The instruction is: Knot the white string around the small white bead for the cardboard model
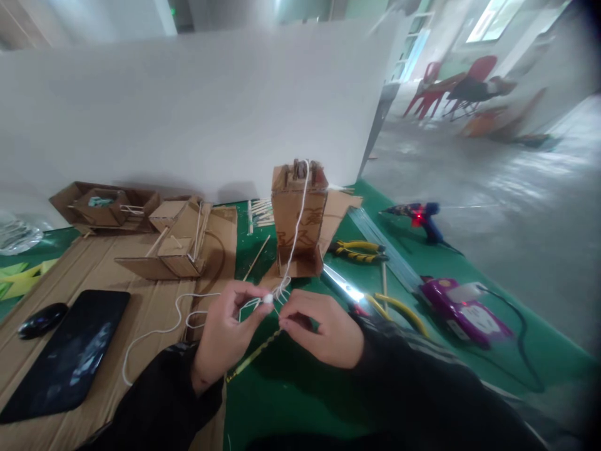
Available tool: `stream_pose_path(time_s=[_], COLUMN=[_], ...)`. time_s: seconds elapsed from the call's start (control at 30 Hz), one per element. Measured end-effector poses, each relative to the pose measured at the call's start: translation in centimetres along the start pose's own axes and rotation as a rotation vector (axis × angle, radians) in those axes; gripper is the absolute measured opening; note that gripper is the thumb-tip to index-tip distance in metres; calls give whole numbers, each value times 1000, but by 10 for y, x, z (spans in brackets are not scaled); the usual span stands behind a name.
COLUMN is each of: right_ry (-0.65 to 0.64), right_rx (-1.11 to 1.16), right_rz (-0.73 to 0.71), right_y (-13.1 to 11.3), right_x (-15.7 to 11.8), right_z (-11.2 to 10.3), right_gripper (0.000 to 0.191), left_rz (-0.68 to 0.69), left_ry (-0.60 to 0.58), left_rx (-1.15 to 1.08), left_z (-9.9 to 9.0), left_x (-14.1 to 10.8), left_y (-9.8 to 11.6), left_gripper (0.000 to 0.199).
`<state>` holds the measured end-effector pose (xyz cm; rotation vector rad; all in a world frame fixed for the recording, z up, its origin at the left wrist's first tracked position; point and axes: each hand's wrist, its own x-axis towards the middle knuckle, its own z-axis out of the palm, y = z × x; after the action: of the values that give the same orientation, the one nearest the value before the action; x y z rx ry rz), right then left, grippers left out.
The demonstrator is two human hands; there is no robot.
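My left hand pinches a small white piece between thumb and forefinger, with loops of white string around it. Close on its right, my right hand has its thumb and fingers pressed together near the string; what lies between them is too small to make out. From the hands the string runs up the front of an upright cardboard tower and over its top. A slack length of it trails left over the cardboard sheet. Below the fingertips a twisted yellowish stick lies slanted.
Scissors, yellow-handled pliers, a glue gun, clear glue sticks and a purple power box are at the right. A phone, a mouse and cardboard models sit left. A white panel stands behind.
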<state>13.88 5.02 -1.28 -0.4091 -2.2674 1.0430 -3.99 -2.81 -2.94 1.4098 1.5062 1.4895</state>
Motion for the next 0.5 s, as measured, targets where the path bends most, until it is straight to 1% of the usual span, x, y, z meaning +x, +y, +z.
stream_pose_path(time_s=[0.13, 0.3, 0.4, 0.5], right_ry=[-41, -80, -38, 13], right_rx=[-12, -86, -104, -84], right_rz=[-39, -107, -104, -108], right_y=[-1, 2, 4, 5], right_x=[-1, -1, -1, 0], right_z=[-5, -4, -4, -5], right_gripper=[12, 10, 11, 13], left_rz=[8, 25, 43, 73], left_ry=[-82, -170, -201, -225], left_rx=[54, 245, 311, 300], left_z=[-4, -3, -1, 0], left_x=[2, -2, -4, -6], left_y=[-5, -5, -3, -2], left_gripper=[27, 26, 29, 26])
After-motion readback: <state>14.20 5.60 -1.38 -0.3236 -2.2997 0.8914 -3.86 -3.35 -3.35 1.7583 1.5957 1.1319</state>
